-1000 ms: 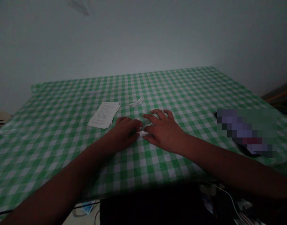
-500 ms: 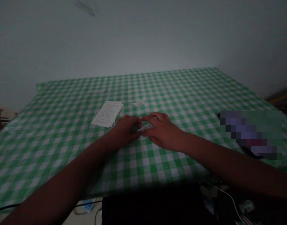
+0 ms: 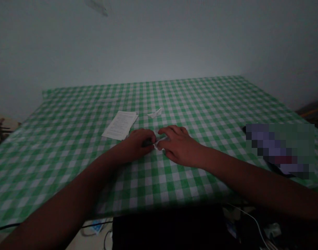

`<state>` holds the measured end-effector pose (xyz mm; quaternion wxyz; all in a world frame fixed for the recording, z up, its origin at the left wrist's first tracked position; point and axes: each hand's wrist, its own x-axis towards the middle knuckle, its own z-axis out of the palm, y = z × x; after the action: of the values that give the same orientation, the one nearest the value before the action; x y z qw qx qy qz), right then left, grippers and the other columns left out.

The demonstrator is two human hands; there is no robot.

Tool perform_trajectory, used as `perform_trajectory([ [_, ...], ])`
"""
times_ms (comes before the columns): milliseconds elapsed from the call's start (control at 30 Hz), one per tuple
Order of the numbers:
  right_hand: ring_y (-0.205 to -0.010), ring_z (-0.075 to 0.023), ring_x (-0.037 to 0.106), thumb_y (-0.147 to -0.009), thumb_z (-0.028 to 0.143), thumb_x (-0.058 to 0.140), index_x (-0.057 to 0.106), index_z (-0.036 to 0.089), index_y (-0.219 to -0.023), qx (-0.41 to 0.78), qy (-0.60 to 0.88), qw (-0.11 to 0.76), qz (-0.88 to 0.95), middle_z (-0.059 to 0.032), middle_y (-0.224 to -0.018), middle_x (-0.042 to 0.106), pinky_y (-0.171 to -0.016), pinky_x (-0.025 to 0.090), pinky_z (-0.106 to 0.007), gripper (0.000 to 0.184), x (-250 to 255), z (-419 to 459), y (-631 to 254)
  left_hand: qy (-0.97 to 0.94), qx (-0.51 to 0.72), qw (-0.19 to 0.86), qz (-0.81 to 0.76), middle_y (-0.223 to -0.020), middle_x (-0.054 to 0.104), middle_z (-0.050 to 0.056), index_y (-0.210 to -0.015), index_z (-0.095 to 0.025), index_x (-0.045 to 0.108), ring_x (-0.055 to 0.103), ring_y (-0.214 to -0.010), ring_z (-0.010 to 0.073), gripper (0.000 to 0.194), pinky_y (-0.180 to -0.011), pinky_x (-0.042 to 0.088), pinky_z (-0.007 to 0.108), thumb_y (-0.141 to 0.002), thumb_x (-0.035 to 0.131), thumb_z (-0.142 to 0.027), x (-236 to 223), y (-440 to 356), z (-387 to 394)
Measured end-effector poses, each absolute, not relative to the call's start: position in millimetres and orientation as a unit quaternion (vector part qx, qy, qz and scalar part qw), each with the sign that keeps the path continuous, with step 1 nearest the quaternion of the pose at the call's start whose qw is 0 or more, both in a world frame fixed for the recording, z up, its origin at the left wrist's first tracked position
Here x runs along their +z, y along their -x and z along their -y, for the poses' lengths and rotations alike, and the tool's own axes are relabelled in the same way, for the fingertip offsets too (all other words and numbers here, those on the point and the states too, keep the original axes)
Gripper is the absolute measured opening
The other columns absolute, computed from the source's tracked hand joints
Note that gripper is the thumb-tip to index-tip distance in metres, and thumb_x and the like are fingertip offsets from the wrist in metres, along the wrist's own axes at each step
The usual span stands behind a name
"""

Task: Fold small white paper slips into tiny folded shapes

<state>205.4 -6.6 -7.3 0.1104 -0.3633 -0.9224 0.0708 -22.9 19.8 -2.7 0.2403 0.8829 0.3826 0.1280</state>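
Between my two hands, low over the checked tablecloth, is a small piece of folded white paper, mostly covered by fingers. My left hand pinches its left end between thumb and fingers. On its right side, my right hand grips the paper with thumb and index finger, the other fingers curved above. A folded paper boat lies just beyond the hands. To the left, a stack of printed paper sheets rests flat on the cloth, close to my left hand.
A green and white checked tablecloth covers the table, whose far edge meets a plain wall. A blurred-out dark object lies at the right. A black cable runs by the front left edge; a white cable hangs below right.
My left fingers have shifted slightly along the paper, and my right index finger has lifted a little from the left hand. The boat and the sheets stay where they were.
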Motion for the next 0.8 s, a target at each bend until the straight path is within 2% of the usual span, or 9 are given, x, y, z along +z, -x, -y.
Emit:
perform_trajectory([
  [200, -0.132, -0.0336, 0.033, -0.088, 0.020, 0.054, 0.065, 0.026, -0.108, 0.074, 0.365, 0.111, 0.922, -0.0100, -0.144, 0.042, -0.096, 0.032, -0.052, 0.024, -7.3, 4.7, -205.3, -0.915, 0.112, 0.218, -0.320, -0.106, 0.064, 0.002, -0.093, -0.022, 0.064, 0.056, -0.107, 0.0210, 0.013, -0.102, 0.036, 0.042, -0.085, 0.055, -0.017, -3.2, 24.1, -19.9],
  [467, -0.127, -0.0327, 0.036, -0.091, 0.024, 0.053, 0.068, 0.025, -0.102, 0.080, 0.368, 0.117, 0.919, -0.0100, -0.141, 0.045, -0.092, 0.035, -0.048, 0.019, -5.3, 3.9, -208.0, -0.938, 0.096, 0.220, -0.250, -0.114, 0.062, 0.005, -0.114, -0.031, 0.069, 0.057, -0.104, 0.0203, 0.032, -0.096, 0.043, 0.039, -0.089, 0.054, -0.017, 2.5, 30.5, -23.3],
  [800, -0.123, -0.0332, 0.041, -0.090, 0.024, 0.054, 0.070, 0.023, -0.091, 0.072, 0.369, 0.094, 0.922, -0.0099, -0.136, 0.050, -0.091, 0.036, -0.049, 0.015, 5.1, 0.6, -220.3, -0.941, 0.069, 0.178, -0.280, -0.114, 0.062, 0.005, -0.109, -0.030, 0.073, 0.059, -0.101, 0.0212, 0.031, -0.094, 0.045, 0.040, -0.085, 0.058, -0.017, 8.1, 25.7, -17.9],
])
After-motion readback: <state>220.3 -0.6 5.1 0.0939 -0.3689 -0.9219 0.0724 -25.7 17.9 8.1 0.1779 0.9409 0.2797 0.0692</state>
